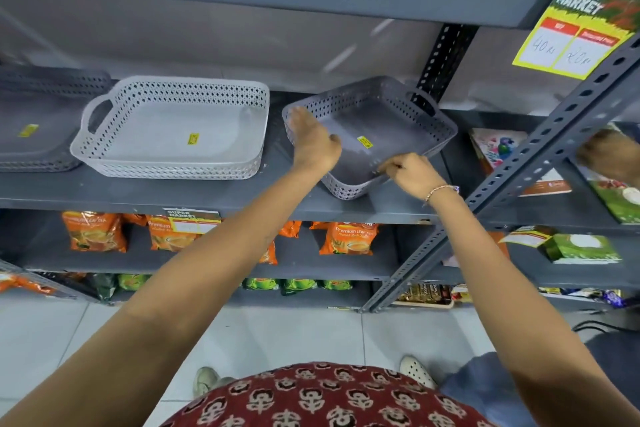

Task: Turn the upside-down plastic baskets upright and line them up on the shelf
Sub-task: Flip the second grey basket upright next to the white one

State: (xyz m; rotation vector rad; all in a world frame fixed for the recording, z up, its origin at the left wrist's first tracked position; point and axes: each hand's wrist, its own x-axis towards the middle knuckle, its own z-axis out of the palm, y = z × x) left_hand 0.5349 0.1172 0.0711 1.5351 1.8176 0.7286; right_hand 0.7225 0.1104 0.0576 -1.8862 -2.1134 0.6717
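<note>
A grey perforated plastic basket (388, 121) sits upright but turned askew on the grey shelf (173, 198), right of centre. My left hand (311, 142) grips its left rim. My right hand (412, 173) pinches its near right rim. To the left a lighter grey basket (173, 128) stands upright with a handle at its left end and a yellow sticker inside. At the far left edge a darker grey basket (38, 128) lies on the same shelf; which way up it is I cannot tell.
A perforated upright post (540, 156) slants just right of my right hand. A yellow price sign (581, 28) hangs above it. Orange tea packets (349, 239) fill the shelf below. Boxes (512, 156) lie on the neighbouring rack, where another person's hand (609, 156) shows.
</note>
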